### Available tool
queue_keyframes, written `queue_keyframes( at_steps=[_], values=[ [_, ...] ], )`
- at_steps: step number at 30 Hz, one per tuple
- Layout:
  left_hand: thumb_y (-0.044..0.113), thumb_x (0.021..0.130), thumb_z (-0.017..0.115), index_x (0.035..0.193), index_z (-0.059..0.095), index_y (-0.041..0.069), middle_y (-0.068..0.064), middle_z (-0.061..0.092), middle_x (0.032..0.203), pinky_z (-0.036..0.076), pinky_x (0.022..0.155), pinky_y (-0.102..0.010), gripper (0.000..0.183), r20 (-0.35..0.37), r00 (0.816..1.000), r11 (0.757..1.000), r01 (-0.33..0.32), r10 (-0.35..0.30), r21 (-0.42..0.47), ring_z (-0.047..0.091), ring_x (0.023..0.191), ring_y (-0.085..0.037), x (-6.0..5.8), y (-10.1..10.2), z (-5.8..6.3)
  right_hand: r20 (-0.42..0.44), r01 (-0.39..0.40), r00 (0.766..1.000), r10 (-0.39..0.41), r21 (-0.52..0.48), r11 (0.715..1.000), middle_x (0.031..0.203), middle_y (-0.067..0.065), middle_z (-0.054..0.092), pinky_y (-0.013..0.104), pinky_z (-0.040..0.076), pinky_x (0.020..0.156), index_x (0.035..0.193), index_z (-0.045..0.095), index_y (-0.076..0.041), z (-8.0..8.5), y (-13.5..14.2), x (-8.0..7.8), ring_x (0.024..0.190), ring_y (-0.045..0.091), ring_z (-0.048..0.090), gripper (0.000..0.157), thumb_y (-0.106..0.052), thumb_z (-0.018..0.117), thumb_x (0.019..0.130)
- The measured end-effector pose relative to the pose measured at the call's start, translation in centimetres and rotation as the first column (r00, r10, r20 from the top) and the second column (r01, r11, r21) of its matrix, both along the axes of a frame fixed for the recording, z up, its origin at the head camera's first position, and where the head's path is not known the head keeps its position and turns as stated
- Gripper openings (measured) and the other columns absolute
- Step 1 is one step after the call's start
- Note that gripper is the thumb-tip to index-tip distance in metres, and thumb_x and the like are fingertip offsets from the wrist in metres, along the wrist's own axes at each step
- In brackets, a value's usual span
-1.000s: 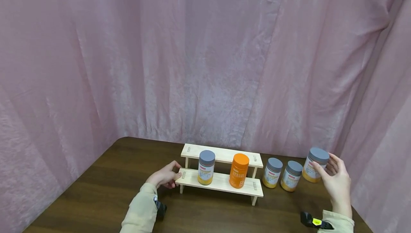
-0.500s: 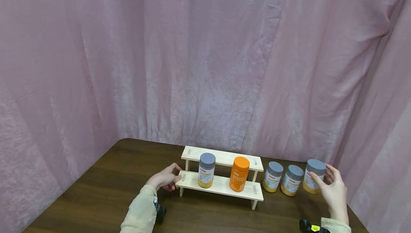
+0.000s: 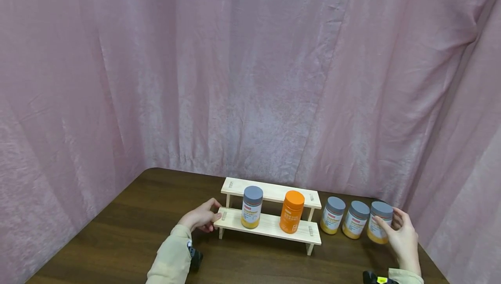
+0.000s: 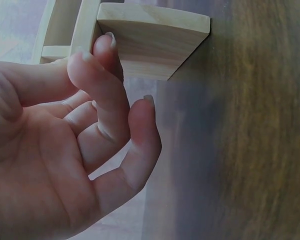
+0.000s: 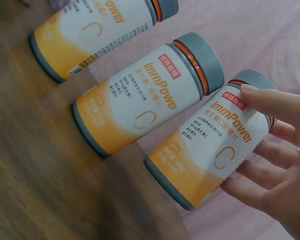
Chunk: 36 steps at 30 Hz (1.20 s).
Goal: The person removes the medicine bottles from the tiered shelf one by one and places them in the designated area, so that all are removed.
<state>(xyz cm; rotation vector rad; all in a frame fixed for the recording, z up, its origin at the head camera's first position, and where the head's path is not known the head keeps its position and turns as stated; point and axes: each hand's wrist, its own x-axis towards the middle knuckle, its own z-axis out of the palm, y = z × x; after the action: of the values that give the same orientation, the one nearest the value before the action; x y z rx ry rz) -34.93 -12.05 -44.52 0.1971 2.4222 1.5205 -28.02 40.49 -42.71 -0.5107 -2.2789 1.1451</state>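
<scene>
My left hand (image 3: 199, 218) pinches the left end of the lower board of a two-step wooden shelf rack (image 3: 270, 225); in the left wrist view its fingers are bent beside the wooden leg (image 4: 150, 45). At the right my right hand (image 3: 405, 238) grips a grey-lidded vitamin jar (image 3: 376, 232), thumb on the front of its label and fingers round the far side. This jar (image 5: 210, 145) has a white and yellow label reading ImmPower. Two matching jars stand in line to its left, the middle jar (image 3: 355, 223) close beside it and the other jar (image 3: 332, 218) beyond.
On the rack's lower step stand another grey-lidded jar (image 3: 251, 210) and an orange jar (image 3: 292, 214). The upper step (image 3: 270, 189) rises behind them. A dark wooden table (image 3: 129, 227) lies beneath, with a pink curtain (image 3: 250, 79) behind and at the sides.
My right hand has lowered the jar from behind the row and drawn it nearer and a little left, into line with the two others. My left hand stays on the rack.
</scene>
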Motion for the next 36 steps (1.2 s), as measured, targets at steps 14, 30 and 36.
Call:
queue_keyframes(
  at_steps=[14,30,36],
  values=[
    [0.011,0.098,0.053,0.121,0.04,0.006,-0.003,0.05,0.061,0.043,0.05,-0.024,0.027,-0.005,1.0,1.0,0.025,-0.025,-0.005,0.046,0.048,-0.011,-0.1,-0.2,0.1,0.009,-0.015,1.0,0.017,-0.122,0.992,0.145,0.031,0.041,-0.002,0.029,0.068,0.146,0.03,0.0,-1.9,0.9,-0.1,0.096,-0.004,0.042,0.074,-0.024,0.07,0.089],
    [0.01,0.098,0.053,0.118,0.04,0.006,-0.004,0.052,0.06,0.043,0.049,-0.024,0.024,0.003,0.999,0.999,0.033,-0.033,0.019,0.046,0.046,-0.01,-0.2,0.0,-0.1,-0.046,-0.042,0.998,0.039,-0.08,0.996,0.139,0.038,0.042,-0.005,0.023,0.072,0.148,0.027,0.003,-3.0,1.3,0.0,0.085,-0.022,0.029,0.064,-0.018,0.058,0.096],
    [0.01,0.098,0.053,0.119,0.041,0.006,-0.004,0.053,0.061,0.043,0.049,-0.024,0.024,0.003,1.0,1.0,0.027,-0.027,0.015,0.046,0.046,-0.01,-0.3,-0.1,-0.3,-0.005,-0.042,0.999,0.042,-0.093,0.995,0.146,0.037,0.034,0.0,0.028,0.097,0.15,0.021,0.003,-2.9,1.2,-0.5,0.132,0.036,0.047,0.065,-0.019,0.054,0.098]
  ],
)
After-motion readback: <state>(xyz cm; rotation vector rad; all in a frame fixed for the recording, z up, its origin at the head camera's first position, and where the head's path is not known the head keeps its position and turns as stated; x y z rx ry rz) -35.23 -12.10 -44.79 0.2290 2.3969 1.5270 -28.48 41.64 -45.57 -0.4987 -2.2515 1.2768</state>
